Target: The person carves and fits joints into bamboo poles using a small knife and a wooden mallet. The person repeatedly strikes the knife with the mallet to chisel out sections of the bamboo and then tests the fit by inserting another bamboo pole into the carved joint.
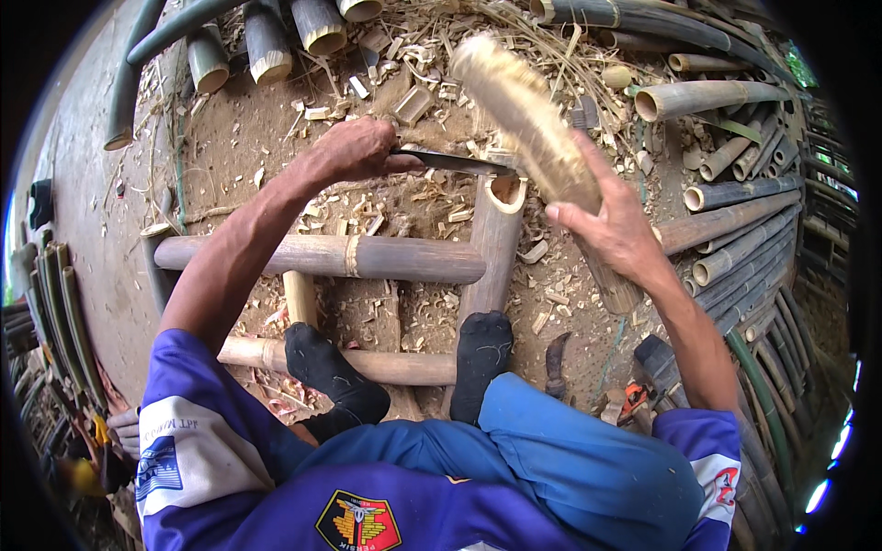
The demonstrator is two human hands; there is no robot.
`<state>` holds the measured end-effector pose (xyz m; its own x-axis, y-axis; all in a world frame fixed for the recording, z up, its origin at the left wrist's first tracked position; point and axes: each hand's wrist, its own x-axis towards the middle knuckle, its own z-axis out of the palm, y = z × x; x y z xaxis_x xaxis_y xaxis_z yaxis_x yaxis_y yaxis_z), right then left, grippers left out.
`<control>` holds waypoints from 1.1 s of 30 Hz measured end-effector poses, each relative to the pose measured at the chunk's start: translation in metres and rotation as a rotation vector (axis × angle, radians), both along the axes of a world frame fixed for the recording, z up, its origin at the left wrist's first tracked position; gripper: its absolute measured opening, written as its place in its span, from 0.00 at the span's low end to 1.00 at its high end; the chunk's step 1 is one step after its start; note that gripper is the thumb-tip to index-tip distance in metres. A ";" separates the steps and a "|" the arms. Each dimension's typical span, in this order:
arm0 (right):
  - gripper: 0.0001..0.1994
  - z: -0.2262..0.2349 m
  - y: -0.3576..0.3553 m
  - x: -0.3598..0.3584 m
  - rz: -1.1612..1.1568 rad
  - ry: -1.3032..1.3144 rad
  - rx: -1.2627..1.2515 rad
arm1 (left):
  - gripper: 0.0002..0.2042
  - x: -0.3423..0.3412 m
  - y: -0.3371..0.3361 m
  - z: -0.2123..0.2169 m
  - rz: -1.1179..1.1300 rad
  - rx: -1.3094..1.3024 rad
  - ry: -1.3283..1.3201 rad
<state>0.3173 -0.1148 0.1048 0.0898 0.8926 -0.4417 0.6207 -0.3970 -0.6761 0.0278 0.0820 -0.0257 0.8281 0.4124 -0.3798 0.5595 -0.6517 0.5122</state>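
My left hand [361,150] is closed round the handle of a long dark-bladed knife [457,163]. The tip end of the blade lies at the cut top of a bamboo pole [494,241], whose hollow end shows a notch. In my right hand [610,220] is a thick wooden club [530,118], raised at a slant above and right of the blade; its upper end is smeared by motion. A horizontal bamboo pole [404,258] meets the notched pole from the left. Below it runs a paler bamboo rail [395,368], with my feet in dark socks close by.
Cut bamboo tubes [268,46] lie at the far left, and more bamboo is stacked [749,220] along the right side. Wood chips [413,104] litter the dirt floor. An orange and black tool [634,399] lies right of my knee. Upright poles [64,317] stand at far left.
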 end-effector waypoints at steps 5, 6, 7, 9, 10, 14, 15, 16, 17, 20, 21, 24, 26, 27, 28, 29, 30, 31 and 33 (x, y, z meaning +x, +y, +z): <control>0.46 -0.001 0.014 -0.011 0.264 -0.177 -0.260 | 0.29 0.001 0.006 -0.006 -0.024 -0.120 0.020; 0.46 0.000 0.017 -0.011 0.233 -0.186 -0.173 | 0.29 0.000 0.003 -0.004 -0.022 -0.198 -0.008; 0.48 0.003 0.020 -0.008 0.241 -0.090 -0.193 | 0.24 -0.004 -0.002 -0.001 -0.056 -0.056 -0.049; 0.50 0.008 0.021 0.000 0.110 -0.033 -0.192 | 0.23 -0.011 -0.020 0.008 -0.279 0.205 -0.025; 0.50 0.010 0.021 0.005 0.146 0.023 -0.237 | 0.22 -0.017 -0.030 0.015 -0.362 0.252 -0.053; 0.48 0.008 0.009 0.018 -0.162 0.352 0.038 | 0.18 -0.018 -0.082 0.027 -0.185 0.119 -0.142; 0.49 0.006 0.004 0.018 -0.135 0.274 0.029 | 0.17 -0.013 -0.087 0.026 -0.098 0.149 -0.177; 0.51 0.005 -0.001 0.020 -0.138 0.193 0.044 | 0.16 -0.007 -0.092 0.025 -0.024 0.175 -0.238; 0.46 0.003 -0.006 0.021 -0.128 -0.023 0.124 | 0.16 -0.001 -0.094 0.023 -0.022 0.162 -0.191; 0.38 0.007 -0.029 0.033 0.028 -0.142 0.033 | 0.14 0.014 -0.094 0.019 -0.005 0.145 -0.110; 0.36 0.010 -0.038 0.040 0.177 -0.225 0.188 | 0.12 0.018 -0.094 0.019 -0.005 0.136 -0.054; 0.41 0.017 -0.064 0.065 0.589 -0.369 0.436 | 0.11 0.022 -0.093 0.019 -0.005 0.178 -0.018; 0.44 0.019 -0.077 0.080 0.704 -0.432 0.480 | 0.11 0.025 -0.092 0.020 -0.016 0.103 0.036; 0.43 0.021 -0.083 0.087 0.756 -0.505 0.387 | 0.11 0.026 -0.092 0.020 -0.026 0.094 0.046; 0.42 0.022 -0.087 0.093 0.804 -0.584 0.291 | 0.11 0.027 -0.091 0.020 -0.021 0.119 0.039; 0.41 0.024 -0.090 0.097 0.754 -0.672 0.111 | 0.11 0.028 -0.090 0.020 -0.006 0.095 0.095; 0.41 0.025 -0.093 0.100 0.747 -0.698 0.086 | 0.11 0.029 -0.089 0.020 0.005 0.058 0.117; 0.41 0.027 -0.096 0.101 0.742 -0.700 0.068 | 0.11 0.029 -0.089 0.020 -0.047 0.144 0.075; 0.42 0.032 -0.099 0.102 0.745 -0.631 0.113 | 0.11 0.030 -0.088 0.022 -0.033 0.133 0.114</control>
